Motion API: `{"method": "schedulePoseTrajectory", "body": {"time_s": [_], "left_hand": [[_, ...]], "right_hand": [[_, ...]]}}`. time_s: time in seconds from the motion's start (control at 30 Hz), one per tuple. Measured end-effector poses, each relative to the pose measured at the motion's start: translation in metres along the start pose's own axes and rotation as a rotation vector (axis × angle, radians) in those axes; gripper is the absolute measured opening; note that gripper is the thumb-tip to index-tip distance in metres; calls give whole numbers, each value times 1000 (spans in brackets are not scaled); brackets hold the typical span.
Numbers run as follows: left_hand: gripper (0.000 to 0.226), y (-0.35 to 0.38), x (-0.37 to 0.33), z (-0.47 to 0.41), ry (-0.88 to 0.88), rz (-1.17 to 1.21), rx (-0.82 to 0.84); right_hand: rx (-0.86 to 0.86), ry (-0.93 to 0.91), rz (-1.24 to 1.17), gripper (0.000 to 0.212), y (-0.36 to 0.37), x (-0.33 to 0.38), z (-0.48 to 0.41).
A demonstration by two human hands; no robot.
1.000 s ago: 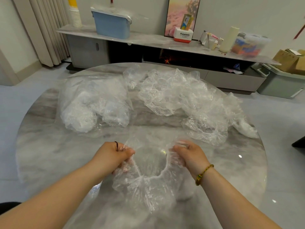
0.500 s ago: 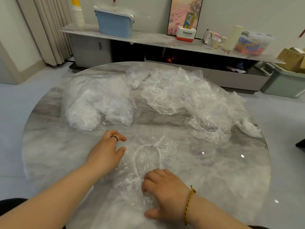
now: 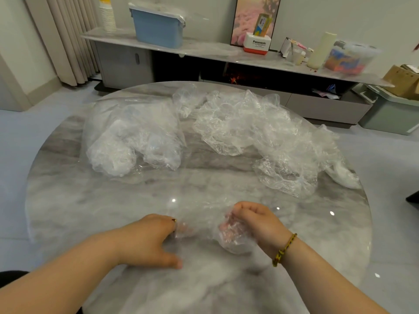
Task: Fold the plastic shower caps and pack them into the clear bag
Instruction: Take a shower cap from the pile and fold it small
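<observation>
Now the right hand (image 3: 256, 225) has risen, clutching the bunched shower cap (image 3: 233, 242), the flat left hand (image 3: 147, 239) touching it.

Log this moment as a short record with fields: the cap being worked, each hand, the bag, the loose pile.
shower cap: bunched up on the table, near the front edge
left hand: flat on the table, fingers touching the shower cap's left edge
right hand: fingers curled round the shower cap
clear bag: far left of the table, holds whitish packed caps
loose caps: crinkled pile, far right, beside the clear bag
</observation>
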State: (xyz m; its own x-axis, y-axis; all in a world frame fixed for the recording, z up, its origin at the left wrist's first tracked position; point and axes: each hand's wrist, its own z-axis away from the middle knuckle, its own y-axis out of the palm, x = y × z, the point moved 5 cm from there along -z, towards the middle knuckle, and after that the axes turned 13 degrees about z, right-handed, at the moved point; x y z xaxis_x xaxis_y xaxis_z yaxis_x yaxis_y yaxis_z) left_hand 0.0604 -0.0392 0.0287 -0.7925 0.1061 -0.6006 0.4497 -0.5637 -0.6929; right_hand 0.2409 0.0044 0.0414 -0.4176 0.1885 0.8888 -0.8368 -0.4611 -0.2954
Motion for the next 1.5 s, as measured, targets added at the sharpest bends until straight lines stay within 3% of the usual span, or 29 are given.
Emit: {"method": "schedulePoseTrajectory", "body": {"time_s": [0.1, 0.17, 0.27, 0.33, 0.47, 0.53, 0.57, 0.67, 0.7, 0.77, 0.8, 0.83, 0.93, 0.97, 1.1, 1.17, 1.23, 1.33, 1.4, 1.5], "left_hand": [[51, -4, 8, -16, -69, 350, -262], [45, -10, 13, -20, -112, 505, -370], [42, -17, 21, -19, -198, 468, -494], [40, -21, 20, -17, -247, 390, -557], [34, -19, 17, -18, -305, 293, -560], [11, -17, 17, -19, -296, 300, -542], [11, -18, 16, -18, -294, 316, -543], [44, -16, 15, -20, -276, 283, -517], [48, -17, 14, -20, -260, 285, -524], [50, -17, 15, -20, -234, 316, -528], [51, -16, 15, -20, -224, 319, -516], [52, -17, 15, -21, -216, 317, -515], [54, -19, 14, -21, -211, 323, -495], [54, -19, 14, -21, -211, 331, -482], [47, -25, 17, -19, -228, 423, -494], [45, -33, 17, -15, -272, 365, -578], [46, -43, 12, -9, -271, 161, -748], [39, -37, -11, -13, 89, -233, -924], [47, -20, -22, -24, 267, -337, -845], [62, -4, -33, -42, 189, -342, -588]], "right_hand": [[-90, 92, -165, 26, -5, -7, -10], [-88, 100, -264, 28, -7, -7, -13], [-94, 23, -73, 8, -8, 0, -11], [-86, -37, 89, 20, -2, 1, -10], [-195, -83, 388, 16, 3, -9, -14], [-229, -36, 234, 12, 1, -9, -14], [-246, -11, 136, 13, -1, -9, -14], [-175, -51, 88, 18, 0, 6, -7], [-99, -89, 180, 26, 5, 11, -3], [56, -146, 492, 71, 20, 14, 6], [96, -160, 639, 82, 27, 11, 9], [104, -176, 727, 80, 32, 8, 9], [10, -207, 659, 31, 34, 2, 1], [-40, -198, 614, 24, 31, -1, -3], [-142, -87, 463, 31, 16, -8, -15], [-156, 4, 378, 32, 11, -14, -18], [-170, 97, 310, 30, 8, -17, -20], [-207, 105, 480, 19, 5, -14, -27], [-221, 69, 716, 15, 7, -11, -29], [-222, 60, 914, 32, 9, -7, -24]]}}
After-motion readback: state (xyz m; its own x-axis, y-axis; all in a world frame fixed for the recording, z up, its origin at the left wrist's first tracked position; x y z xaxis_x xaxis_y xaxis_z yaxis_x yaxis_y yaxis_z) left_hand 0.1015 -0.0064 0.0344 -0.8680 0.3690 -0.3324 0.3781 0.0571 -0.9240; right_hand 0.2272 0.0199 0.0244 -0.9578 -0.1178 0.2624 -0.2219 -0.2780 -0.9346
